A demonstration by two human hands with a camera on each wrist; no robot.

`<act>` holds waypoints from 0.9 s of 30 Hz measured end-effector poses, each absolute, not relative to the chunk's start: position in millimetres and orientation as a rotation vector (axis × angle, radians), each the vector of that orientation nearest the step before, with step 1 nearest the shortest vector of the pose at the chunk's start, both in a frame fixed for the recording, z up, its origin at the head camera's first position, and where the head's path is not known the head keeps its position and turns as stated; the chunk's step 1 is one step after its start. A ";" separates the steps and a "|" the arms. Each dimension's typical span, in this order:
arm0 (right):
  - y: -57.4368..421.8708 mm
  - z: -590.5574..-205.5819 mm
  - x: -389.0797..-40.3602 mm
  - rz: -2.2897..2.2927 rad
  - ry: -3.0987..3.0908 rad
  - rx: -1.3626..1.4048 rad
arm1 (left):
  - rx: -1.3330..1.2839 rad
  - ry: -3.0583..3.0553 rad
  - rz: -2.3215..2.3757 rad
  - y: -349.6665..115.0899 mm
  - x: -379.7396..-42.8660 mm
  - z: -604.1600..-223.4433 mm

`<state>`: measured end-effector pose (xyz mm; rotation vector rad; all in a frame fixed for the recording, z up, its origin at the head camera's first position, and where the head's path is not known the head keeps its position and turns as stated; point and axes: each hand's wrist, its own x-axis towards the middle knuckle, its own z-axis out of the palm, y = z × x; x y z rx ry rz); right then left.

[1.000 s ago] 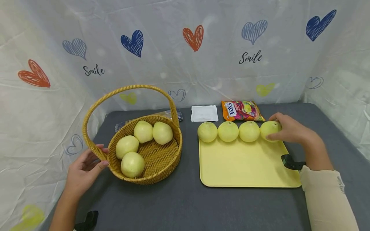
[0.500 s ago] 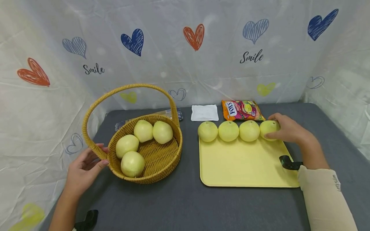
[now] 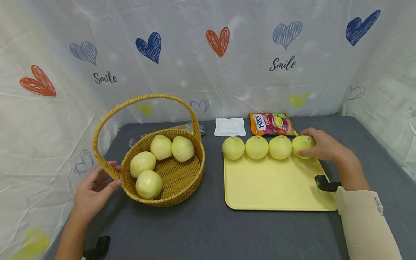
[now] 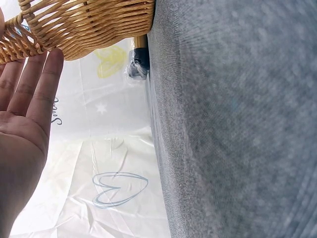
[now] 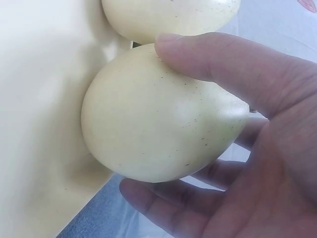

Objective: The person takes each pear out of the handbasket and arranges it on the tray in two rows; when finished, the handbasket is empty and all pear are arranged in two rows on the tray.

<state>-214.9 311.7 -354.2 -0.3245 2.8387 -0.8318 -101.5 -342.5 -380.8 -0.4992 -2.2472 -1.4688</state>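
Note:
My left hand (image 3: 99, 189) holds the side of a round wicker basket (image 3: 191, 186) at the handle's foot, thumb and fingers on either side of it. Straight fingers (image 4: 43, 89) lie against the weave in the left wrist view. Several pale yellow-green fruits (image 3: 149, 185) are in the basket. Along the far edge of a yellow tray (image 3: 276, 186), several similar fruits (image 3: 256, 147) stand in a row. My right hand (image 3: 323, 144) grips the rightmost fruit (image 5: 158, 116), thumb on one side and fingers on the other. It tapers toward the stem and has dark specks; its exact kind is unclear.
A white packet (image 3: 229, 127) and an orange and pink FOX'S candy bag (image 3: 273, 124) lie behind the fruit row. Something in clear plastic wrap (image 3: 201, 129) is partly hidden behind the basket. The dark grey table (image 3: 201, 231) meets a heart-printed white curtain (image 3: 182, 76).
The right hand and the rightmost fruit have shifted very slightly left, closer to the neighbouring fruit, then stayed still. The left hand and basket hold their place.

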 end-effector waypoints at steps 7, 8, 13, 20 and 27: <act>307.5 -350.4 -212.7 -0.827 2.852 -0.350 | -0.517 -2.235 -1.489 -343.1 -103.1 -381.2; 305.6 -348.7 -212.6 -0.824 2.862 -0.365 | -0.528 -2.229 -1.489 -343.1 -103.3 -381.3; 283.2 -332.5 -209.8 -0.818 2.965 -0.436 | -0.546 -2.209 -1.514 -343.5 -102.3 -381.5; 216.1 -310.5 -199.1 -0.954 3.047 -0.640 | -0.511 -2.235 -1.484 -343.6 -101.9 -381.7; 133.3 -308.4 -197.6 -1.110 2.856 -0.956 | -0.548 -2.220 -1.477 -343.2 -101.7 -381.6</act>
